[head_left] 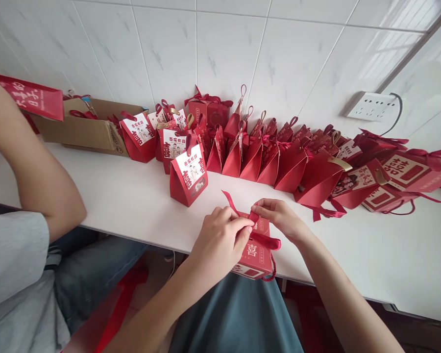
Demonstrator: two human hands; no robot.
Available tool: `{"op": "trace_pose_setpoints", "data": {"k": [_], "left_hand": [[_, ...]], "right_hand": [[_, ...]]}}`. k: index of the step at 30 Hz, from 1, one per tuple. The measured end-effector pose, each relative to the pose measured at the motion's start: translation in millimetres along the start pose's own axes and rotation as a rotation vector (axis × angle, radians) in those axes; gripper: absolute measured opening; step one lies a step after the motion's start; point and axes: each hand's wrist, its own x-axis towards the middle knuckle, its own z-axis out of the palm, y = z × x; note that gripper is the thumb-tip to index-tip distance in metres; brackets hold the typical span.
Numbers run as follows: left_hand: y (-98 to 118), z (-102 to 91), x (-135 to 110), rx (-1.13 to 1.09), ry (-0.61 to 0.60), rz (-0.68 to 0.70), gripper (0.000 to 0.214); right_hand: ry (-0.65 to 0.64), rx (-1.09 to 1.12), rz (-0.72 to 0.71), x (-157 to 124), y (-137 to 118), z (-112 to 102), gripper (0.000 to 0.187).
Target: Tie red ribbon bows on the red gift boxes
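Note:
A red gift box point(256, 255) with gold characters lies at the near edge of the white table point(132, 201), partly over my lap. A red ribbon point(259, 230) runs across its top. My left hand point(220, 240) pinches the ribbon at the box's left side, fingers closed. My right hand point(279, 215) pinches the ribbon's knot from the right. One ribbon tail point(230, 200) sticks up and left between my hands.
A long row of finished red gift boxes point(279, 157) stands along the tiled wall. A cardboard box point(88, 125) sits at the back left. Another person's arm point(33, 166) rests on the table at left. A wall socket point(371, 105) is at right.

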Motion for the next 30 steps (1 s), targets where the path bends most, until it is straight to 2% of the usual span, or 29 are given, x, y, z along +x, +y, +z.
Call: {"op": "trace_pose_setpoints", "data": {"k": [3, 5, 8, 11, 14, 16, 18, 19, 20, 23, 25, 30], "left_hand": [[1, 0.2, 0, -0.001, 0.001, -0.021, 0.021], [2, 0.4, 0, 0.002, 0.002, -0.024, 0.022], [4, 1.5, 1, 0.011, 0.017, -0.021, 0.022], [4, 2.1, 2, 0.001, 0.027, -0.024, 0.023], [2, -1.1, 1, -0.105, 0.049, -0.026, 0.023], [-2, -5.4, -3, -0.203, 0.134, -0.044, 0.023], [-8, -10.1, -9, -0.257, 0.237, -0.136, 0.017], [-12, -12.1, -13, -0.275, 0.245, -0.212, 0.013], [-15, -13.9, -17, -0.298, 0.211, -0.298, 0.014], [-22, -17.3, -25, -0.434, -0.019, -0.48, 0.032], [-22, -18.4, -26, -0.542, -0.101, -0.497, 0.038], [-18, -19.1, -22, -0.7, -0.135, -0.478, 0.037]], "right_hand": [[0.221, -0.117, -0.036, -19, 4, -5, 0.043], [0.293, -0.193, -0.01, -39, 4, -8, 0.049], [0.162, -0.228, 0.052, -67, -1, -5, 0.06], [0.043, -0.175, 0.047, -82, -4, 8, 0.057], [0.03, -0.1, 0.022, -82, -4, 18, 0.05], [0.033, -0.037, 0.009, -78, -3, 21, 0.05], [0.024, 0.017, 0.005, -74, 0, 20, 0.05], [0.019, 0.034, 0.004, -73, 1, 19, 0.05], [0.013, 0.044, 0.001, -72, 3, 18, 0.05], [0.002, 0.055, -0.022, -71, 8, 17, 0.052], [0.009, 0.06, -0.045, -70, 10, 18, 0.054], [0.017, 0.14, -0.055, -69, 12, 22, 0.054]]}}
